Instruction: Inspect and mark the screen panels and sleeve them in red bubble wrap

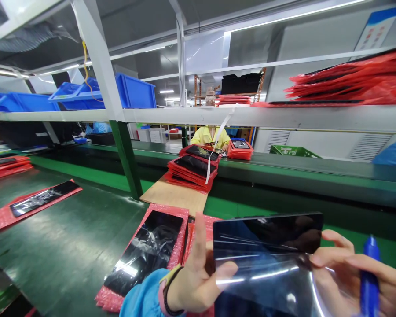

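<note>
And there was the glossy panel (pixel 247 235), right between your hands! Your left hand (pixel 198 284) gripped its left edge, thumb over its face; your right hand (pixel 338 281), at its right edge, pinched clear film (pixel 277 286), blue pen (pixel 369 281) tucked in.

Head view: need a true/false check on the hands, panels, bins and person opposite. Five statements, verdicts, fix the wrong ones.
1. The left hand holds a glossy black rectangular panel. True.
2. The blue pen-shaped tool is in the left hand. False: the right hand holds the tool.
3. A second black rectangular panel lies on pink-red bubble wrap. True.
4. The row of blue plastic bins sits on the green tabletop. False: the bins are on the white shelf above.
5. The person opposite wears a yellow top. True.
</note>
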